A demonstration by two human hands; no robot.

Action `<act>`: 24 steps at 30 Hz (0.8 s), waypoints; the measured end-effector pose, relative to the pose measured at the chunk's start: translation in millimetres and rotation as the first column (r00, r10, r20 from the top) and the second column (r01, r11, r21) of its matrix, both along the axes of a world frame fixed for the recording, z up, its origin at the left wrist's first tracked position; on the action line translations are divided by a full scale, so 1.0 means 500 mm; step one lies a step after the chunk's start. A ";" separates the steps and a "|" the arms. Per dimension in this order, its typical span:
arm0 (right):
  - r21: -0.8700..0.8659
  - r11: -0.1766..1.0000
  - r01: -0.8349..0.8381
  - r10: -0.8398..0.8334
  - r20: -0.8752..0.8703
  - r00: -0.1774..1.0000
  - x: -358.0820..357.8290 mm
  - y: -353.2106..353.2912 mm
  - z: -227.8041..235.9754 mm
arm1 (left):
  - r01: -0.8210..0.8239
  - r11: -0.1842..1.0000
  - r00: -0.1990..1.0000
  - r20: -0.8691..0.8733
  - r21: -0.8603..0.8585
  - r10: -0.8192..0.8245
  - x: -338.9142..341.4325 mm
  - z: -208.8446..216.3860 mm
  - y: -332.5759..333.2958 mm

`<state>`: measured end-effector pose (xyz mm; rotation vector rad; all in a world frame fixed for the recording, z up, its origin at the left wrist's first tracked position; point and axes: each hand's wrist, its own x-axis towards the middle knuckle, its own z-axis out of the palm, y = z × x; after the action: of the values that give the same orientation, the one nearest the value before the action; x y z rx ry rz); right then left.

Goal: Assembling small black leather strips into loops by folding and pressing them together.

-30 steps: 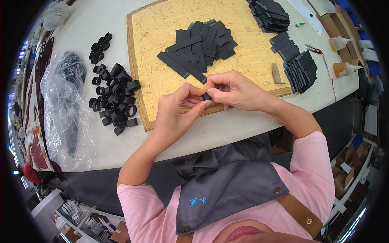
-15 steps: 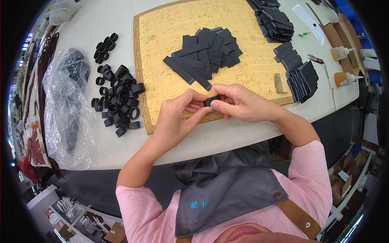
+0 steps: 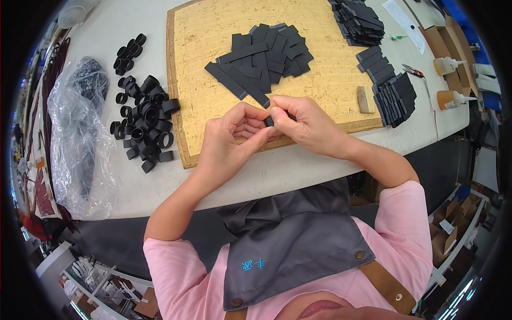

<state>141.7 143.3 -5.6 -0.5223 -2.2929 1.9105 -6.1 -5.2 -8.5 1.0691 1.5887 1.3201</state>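
Note:
Between my two hands, over the near edge of the yellow board [image 3: 197,122], a small black strip bent into a loop [image 3: 269,122] is pinched. My left hand [image 3: 230,133] grips its left side with thumb and fingertips. My right hand [image 3: 304,124] presses its right side, the thumb on top; the fingers hide much of the loop. Just beyond my fingertips lies a loose pile of flat black strips [image 3: 272,56]. Left of the board stands a heap of finished black rings [image 3: 144,114], with a smaller group of rings [image 3: 129,53] behind it.
A clear plastic bag with dark contents [image 3: 85,133] lies at the left. On the right are stacked black strips [image 3: 394,98], a small block [image 3: 366,100], a red-handled cutter [image 3: 413,71], two glue bottles [image 3: 450,100] and a cardboard box [image 3: 453,42]. A paper sheet [image 3: 404,24] lies farther back.
My right thumb has shifted up over the loop, and the right fingers have closed further around it. Both hands stay together. The whole view has shifted slightly.

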 end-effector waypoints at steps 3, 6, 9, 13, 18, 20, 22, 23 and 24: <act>-0.335 0.942 0.004 0.070 0.209 0.975 -0.007 0.022 0.030 | -0.016 0.999 0.998 0.065 -0.044 0.019 -0.004 0.018 -0.001; -0.372 0.926 -0.063 0.096 0.071 0.993 0.010 0.029 0.019 | -0.004 1.000 1.000 -0.028 -0.010 0.004 -0.010 0.026 -0.004; -0.394 0.916 -0.077 0.094 0.025 0.995 0.013 0.023 0.015 | 0.023 1.000 0.999 -0.024 -0.014 -0.023 -0.013 0.030 -0.008; -0.290 0.955 -0.067 0.084 0.048 0.995 0.011 0.014 0.024 | 0.068 0.994 0.947 0.318 -0.086 -0.037 -0.024 0.032 -0.009; -0.186 0.982 -0.039 0.047 0.037 0.998 0.006 0.003 0.030 | 0.198 0.960 0.862 0.501 -0.196 -0.075 -0.032 0.040 -0.002; -0.174 0.984 -0.031 0.036 0.027 0.999 0.007 0.001 0.029 | 0.190 0.961 0.858 0.509 -0.201 -0.064 -0.030 0.033 -0.003; -0.139 0.990 -0.034 0.039 0.032 0.999 0.006 -0.001 0.029 | 0.182 0.962 0.855 0.516 -0.205 -0.052 -0.028 0.028 -0.004; -0.141 0.989 -0.034 0.038 0.033 0.999 0.006 -0.002 0.028 | 0.178 0.962 0.856 0.515 -0.206 -0.048 -0.028 0.026 -0.004; -0.129 0.991 -0.034 0.038 0.032 0.999 0.006 -0.002 0.028 | 0.176 0.963 0.856 0.514 -0.206 -0.046 -0.026 0.026 -0.004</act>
<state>145.0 142.6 8.4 -0.5348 -2.2246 2.0930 -19.1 -7.0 4.3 0.5831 1.2279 1.1647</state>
